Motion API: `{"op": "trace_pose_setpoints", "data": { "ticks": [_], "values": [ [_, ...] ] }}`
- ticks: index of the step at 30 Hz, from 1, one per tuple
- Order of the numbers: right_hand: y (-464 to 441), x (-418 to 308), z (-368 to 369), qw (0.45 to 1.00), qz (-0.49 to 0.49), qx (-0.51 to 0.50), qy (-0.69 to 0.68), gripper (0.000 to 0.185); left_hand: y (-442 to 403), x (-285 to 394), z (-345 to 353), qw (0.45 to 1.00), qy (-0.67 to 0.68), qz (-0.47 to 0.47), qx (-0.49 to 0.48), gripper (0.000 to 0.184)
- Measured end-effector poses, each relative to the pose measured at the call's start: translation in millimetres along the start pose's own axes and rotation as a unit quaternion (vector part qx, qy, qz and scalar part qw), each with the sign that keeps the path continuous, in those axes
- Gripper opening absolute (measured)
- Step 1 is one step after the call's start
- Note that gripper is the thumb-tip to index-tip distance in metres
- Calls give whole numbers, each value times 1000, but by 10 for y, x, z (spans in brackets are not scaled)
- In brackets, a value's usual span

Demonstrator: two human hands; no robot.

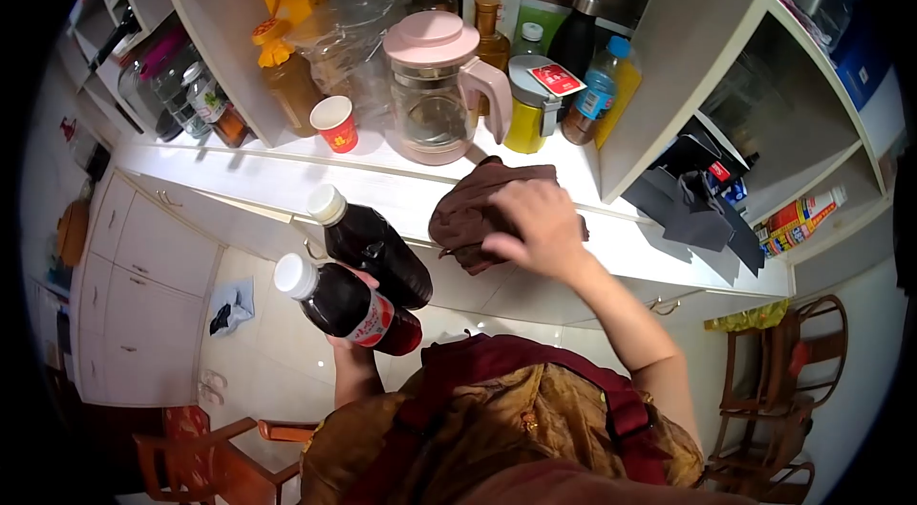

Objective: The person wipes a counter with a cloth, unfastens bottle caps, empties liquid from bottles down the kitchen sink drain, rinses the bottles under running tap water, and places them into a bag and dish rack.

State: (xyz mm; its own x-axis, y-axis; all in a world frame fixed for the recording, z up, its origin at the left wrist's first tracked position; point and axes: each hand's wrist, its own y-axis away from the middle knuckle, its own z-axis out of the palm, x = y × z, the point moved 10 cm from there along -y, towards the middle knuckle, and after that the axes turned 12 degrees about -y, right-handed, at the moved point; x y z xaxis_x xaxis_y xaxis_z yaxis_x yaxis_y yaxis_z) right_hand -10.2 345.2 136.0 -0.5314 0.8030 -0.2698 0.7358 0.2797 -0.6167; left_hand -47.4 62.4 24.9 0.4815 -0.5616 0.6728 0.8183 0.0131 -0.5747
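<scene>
"And here's the left hand (344, 346), with its fingers curled round a labelled bottle (346, 306)! Smooth, rounded shoulders, dark liquid inside, red-and-white wrapper, ribbed white cap!"

"And right behind it, a second bottle (378, 252)! Same dark filling, same pale screw cap, shiny creases down the side. Both tilt, caps toward the upper left, out in front of the counter edge."

"Is that hand gripping the second one too?"

"Can't tell! The bottles hide most of the palm and fingers."

"Over to the right hand (541, 226): fingers loosely spread, thumb out wide, closed on nothing! It's over a brown cloth (468, 209), soft, matt, bunched into thick folds."

"Pressing on it? The angle doesn't show. But the cloth lies on the white counter (250, 176), one rumpled edge drooping over the front!"

"Just behind the cloth, a fine piece: a clear jug (430, 113), round-bodied, with a glossy pink lid and a chunky looped handle!"

"Beside it on the left, a paper cup (336, 128), tapered, red below a white mouth. And to the jug's right, a see-through canister (528, 119), yellow contents, grey top, with a flat red-and-white packet (557, 79) lying on it!"
</scene>
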Motion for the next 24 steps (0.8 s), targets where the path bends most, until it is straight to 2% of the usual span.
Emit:
{"op": "trace_pose_setpoints", "data": {
  "ticks": [1, 6, 11, 16, 19, 20, 23, 24],
  "values": [
    [-3, -133, 133, 999, -1, -50, 19, 51, -13, 20, -25, 1000, -2, 4, 4, 87],
    [101, 326, 516, 994, 50, -95, 6, 54, -68, 74, -123, 1000, -5, 22, 19, 88],
    [310, 669, 79, 988, 145, -44, 16, 50, -61, 254, -311, 997, -9, 57, 47, 89],
    [273, 595, -271, 985, 116, 73, 102, 57, -17, 554, -478, 991, -21, 108, 79, 89],
    [377, 461, -41, 992, 72, -13, 104, 56, 132, 797, -530, 987, -23, 132, 85, 90],
    [423, 420, -44, 994, 41, -10, 97, 55, 208, 879, -534, 987, -26, 133, 85, 89],
    [571, 518, 88, 996, 65, -56, 23, 54, 355, 1162, -411, 975, -84, 153, 137, 85],
    [548, 414, 60, 999, 28, -41, 6, 53, 416, 1271, -427, 968, -112, 173, 143, 82]
  ]
}}
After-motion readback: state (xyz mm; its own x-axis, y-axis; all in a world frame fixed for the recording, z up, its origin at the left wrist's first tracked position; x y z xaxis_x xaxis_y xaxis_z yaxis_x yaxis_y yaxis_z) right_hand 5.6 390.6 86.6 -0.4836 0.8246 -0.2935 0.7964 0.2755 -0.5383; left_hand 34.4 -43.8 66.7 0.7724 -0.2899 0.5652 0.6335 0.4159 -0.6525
